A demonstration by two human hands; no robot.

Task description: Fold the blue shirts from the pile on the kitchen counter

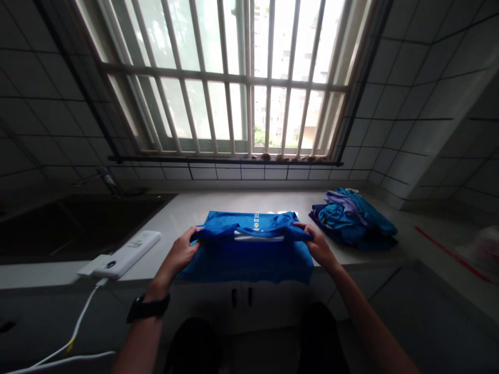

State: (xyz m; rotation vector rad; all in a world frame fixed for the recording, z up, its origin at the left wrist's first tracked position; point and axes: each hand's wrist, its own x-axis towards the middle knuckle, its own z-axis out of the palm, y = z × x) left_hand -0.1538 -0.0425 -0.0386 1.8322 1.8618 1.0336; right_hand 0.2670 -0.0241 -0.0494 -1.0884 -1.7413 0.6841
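Note:
A blue shirt [249, 259] with small pale and yellow print lies partly on the white counter [195, 202], its near part hanging over the front edge. My left hand [184, 252] grips the raised fabric at its left side, fingers closed round it. On the right side, my right hand [317, 244] pinches the same shirt. Between the hands the fabric is lifted, and a white strip shows at its middle. To the right of my right hand sits a rumpled pile of clothes [346, 218] in blue, teal and purple.
A white power bank [134, 252] with a cable lies left of my left hand, near the counter's front edge. Behind it are a dark sink [78, 223] and a faucet [109, 182]. A barred window stands behind the counter. At the right is a red strip [452, 253].

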